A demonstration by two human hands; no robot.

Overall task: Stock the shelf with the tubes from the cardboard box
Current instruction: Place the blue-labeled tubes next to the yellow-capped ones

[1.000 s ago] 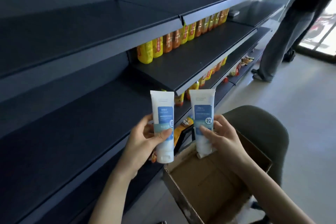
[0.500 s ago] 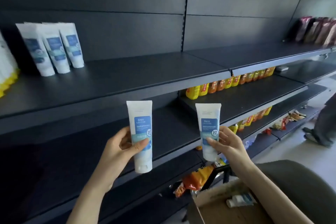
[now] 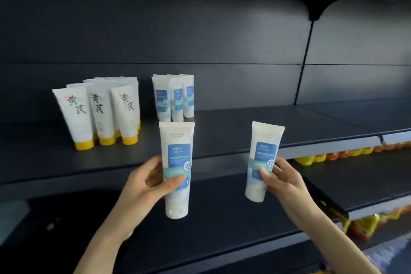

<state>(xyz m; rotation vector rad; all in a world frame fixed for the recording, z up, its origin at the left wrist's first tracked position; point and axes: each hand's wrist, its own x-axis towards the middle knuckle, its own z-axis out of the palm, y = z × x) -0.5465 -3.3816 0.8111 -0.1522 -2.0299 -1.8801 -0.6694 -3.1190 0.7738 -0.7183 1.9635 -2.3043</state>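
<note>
In the head view, the left grip (image 3: 146, 184) is wrapped round the left tube (image 3: 176, 153), thumb on its front, cap down. At 3 o'clock from it, the right grip (image 3: 282, 182) pinches the right tube (image 3: 264, 140), cap down too. Both are in the air in front of the shelf (image 3: 244, 131), not on it yet.

At 12 o'clock from the left tube, 3 blue-label tubes (image 3: 173, 98) already stand on the shelf. At 10 o'clock stand yellow-cap tubes (image 3: 100, 113).

I think the job is partly done. These 2 need a spot, maybe beside the 3. The cardboard box is out of sight, so I cannot tell how many are left.
</note>
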